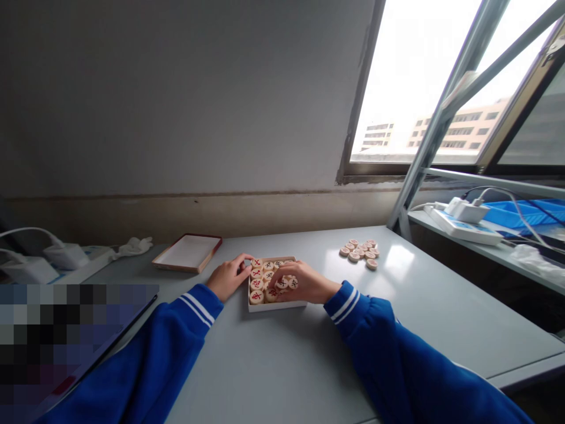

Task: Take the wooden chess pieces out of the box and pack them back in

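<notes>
A shallow white box (271, 305) lies on the grey table (282, 359) and holds several round wooden chess pieces (256, 285) with red and dark characters. My left hand (229, 277) rests against the box's left edge, fingers curled on its far corner. My right hand (304, 281) lies over the box's right half, fingertips pinched on a piece inside it. Both arms wear blue sleeves with white stripes.
A loose pile of wooden pieces (361, 251) sits at the right back of the table. The box lid (188, 252) lies upturned at the left back. A white glove (135, 245) and chargers (66, 254) lie far left. A shelf with a blue tray (518, 213) stands right.
</notes>
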Action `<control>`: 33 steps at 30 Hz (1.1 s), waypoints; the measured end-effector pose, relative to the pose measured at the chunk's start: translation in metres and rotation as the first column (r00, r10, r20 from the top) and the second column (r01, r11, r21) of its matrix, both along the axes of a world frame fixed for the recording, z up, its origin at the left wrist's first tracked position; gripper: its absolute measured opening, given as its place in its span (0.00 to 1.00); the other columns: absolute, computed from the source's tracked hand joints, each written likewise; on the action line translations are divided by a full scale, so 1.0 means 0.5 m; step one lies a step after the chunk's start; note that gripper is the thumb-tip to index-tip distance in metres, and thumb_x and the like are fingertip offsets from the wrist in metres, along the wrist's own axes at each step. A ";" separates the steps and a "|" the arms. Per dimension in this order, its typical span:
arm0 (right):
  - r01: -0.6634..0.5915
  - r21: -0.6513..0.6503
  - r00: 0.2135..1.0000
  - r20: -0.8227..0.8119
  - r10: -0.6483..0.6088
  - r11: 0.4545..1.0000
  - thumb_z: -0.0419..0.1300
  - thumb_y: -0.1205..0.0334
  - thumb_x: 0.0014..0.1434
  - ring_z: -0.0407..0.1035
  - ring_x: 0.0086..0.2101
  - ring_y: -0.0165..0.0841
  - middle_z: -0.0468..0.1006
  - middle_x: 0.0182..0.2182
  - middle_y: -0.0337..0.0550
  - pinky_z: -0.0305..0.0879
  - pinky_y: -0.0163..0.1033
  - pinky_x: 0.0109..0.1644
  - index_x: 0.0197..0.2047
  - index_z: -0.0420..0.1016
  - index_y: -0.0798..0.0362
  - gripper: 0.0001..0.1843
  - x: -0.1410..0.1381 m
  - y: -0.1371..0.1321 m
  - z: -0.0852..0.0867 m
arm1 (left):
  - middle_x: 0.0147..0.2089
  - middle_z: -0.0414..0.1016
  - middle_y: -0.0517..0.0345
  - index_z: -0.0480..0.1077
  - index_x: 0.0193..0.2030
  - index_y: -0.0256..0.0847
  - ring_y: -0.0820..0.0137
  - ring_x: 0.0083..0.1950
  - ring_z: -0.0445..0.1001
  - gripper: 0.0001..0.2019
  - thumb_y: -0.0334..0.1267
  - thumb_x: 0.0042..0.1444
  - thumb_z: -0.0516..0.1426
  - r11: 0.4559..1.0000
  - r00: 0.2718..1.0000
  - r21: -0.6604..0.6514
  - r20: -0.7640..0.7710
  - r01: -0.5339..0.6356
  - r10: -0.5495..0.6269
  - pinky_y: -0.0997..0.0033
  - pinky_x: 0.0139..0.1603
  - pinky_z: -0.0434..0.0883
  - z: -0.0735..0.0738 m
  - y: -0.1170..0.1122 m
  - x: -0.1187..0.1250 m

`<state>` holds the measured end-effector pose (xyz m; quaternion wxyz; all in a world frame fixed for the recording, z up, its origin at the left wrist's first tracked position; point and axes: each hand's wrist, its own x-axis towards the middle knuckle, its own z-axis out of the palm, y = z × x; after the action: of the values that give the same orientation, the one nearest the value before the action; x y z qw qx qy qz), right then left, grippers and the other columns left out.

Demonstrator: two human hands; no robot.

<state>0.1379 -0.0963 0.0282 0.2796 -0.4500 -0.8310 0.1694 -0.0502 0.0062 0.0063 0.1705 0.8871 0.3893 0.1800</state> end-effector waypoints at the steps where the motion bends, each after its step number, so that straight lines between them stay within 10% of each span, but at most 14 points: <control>1: 0.019 -0.005 1.000 -0.012 -0.019 1.000 0.61 0.60 0.46 0.68 0.35 0.30 0.75 0.34 0.41 0.62 0.34 0.41 0.35 0.73 0.54 0.11 0.005 -0.002 0.005 | 0.31 0.69 0.60 0.63 0.46 0.42 0.72 0.28 0.66 0.16 0.42 0.53 0.44 1.000 1.000 -0.001 -0.002 -0.003 0.003 0.76 0.29 0.59 0.001 -0.001 0.000; 10: 0.394 0.122 0.915 0.042 -0.401 0.911 0.58 0.52 0.49 0.66 0.35 0.31 0.75 0.34 0.41 0.59 0.38 0.40 0.34 0.71 0.52 0.13 0.110 -0.006 0.035 | 0.30 0.69 0.60 0.64 0.45 0.42 0.72 0.28 0.67 0.16 0.43 0.54 0.44 1.000 1.000 0.011 0.013 0.013 -0.013 0.76 0.28 0.59 -0.002 0.002 -0.001; 19: 0.808 0.286 0.324 0.514 -0.794 0.515 0.56 0.59 0.46 0.58 0.44 0.44 0.69 0.43 0.48 0.51 0.51 0.41 0.40 0.70 0.49 0.16 0.232 -0.036 0.028 | 0.31 0.70 0.59 0.64 0.45 0.42 0.72 0.27 0.67 0.16 0.43 0.53 0.44 1.000 1.000 0.005 0.008 -0.008 0.008 0.75 0.29 0.59 -0.002 0.000 -0.001; 28: 0.777 0.213 0.408 0.547 -0.731 0.593 0.53 0.66 0.47 0.65 0.38 0.39 0.72 0.41 0.43 0.54 0.46 0.40 0.37 0.74 0.47 0.14 0.240 -0.025 0.013 | 0.31 0.70 0.59 0.64 0.45 0.41 0.72 0.28 0.67 0.16 0.43 0.54 0.44 1.000 1.000 0.017 0.004 0.005 -0.005 0.75 0.29 0.60 0.002 -0.002 -0.002; 33: 0.693 0.178 0.602 0.390 -0.697 0.698 0.54 0.67 0.47 0.68 0.30 0.32 0.75 0.29 0.41 0.59 0.37 0.36 0.28 0.75 0.52 0.08 0.240 -0.017 0.012 | 0.30 0.70 0.60 0.64 0.45 0.42 0.72 0.28 0.68 0.16 0.43 0.54 0.44 1.000 1.000 0.024 0.013 -0.003 0.003 0.75 0.29 0.60 -0.001 -0.001 -0.001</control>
<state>0.2579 -0.1046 0.0343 0.1353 -0.7616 -0.6310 -0.0590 -0.0507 0.0056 0.0060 0.1621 0.8873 0.3873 0.1908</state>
